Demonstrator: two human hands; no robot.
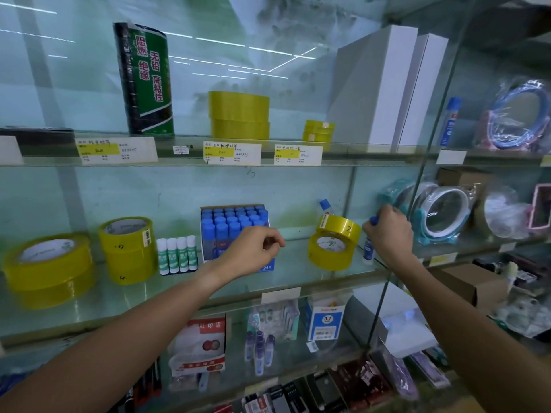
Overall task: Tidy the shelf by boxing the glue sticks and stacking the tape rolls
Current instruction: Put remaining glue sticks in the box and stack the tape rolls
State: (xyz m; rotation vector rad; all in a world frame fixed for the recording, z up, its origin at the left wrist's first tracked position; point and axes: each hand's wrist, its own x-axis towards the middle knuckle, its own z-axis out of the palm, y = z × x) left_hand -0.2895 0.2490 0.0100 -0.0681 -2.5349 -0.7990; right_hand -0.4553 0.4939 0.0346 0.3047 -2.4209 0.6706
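Right hand (387, 231) grips a glue stick (368, 251), fingers curled round it; the stick stands upright, blue cap up, at the right end of the middle glass shelf (298, 281), just right of two yellow tape rolls (332, 242), the upper one tilted on the lower. Left hand (256, 248) hovers in front of the box (235, 234), fingers curled, holding nothing that I can see. Inside the box blue-capped sticks stand upright in close rows. Four green-labelled sticks (177, 255) stand in a row left of it. Farther left sit two tape stacks (128, 248), each two rolls high, lying flat.
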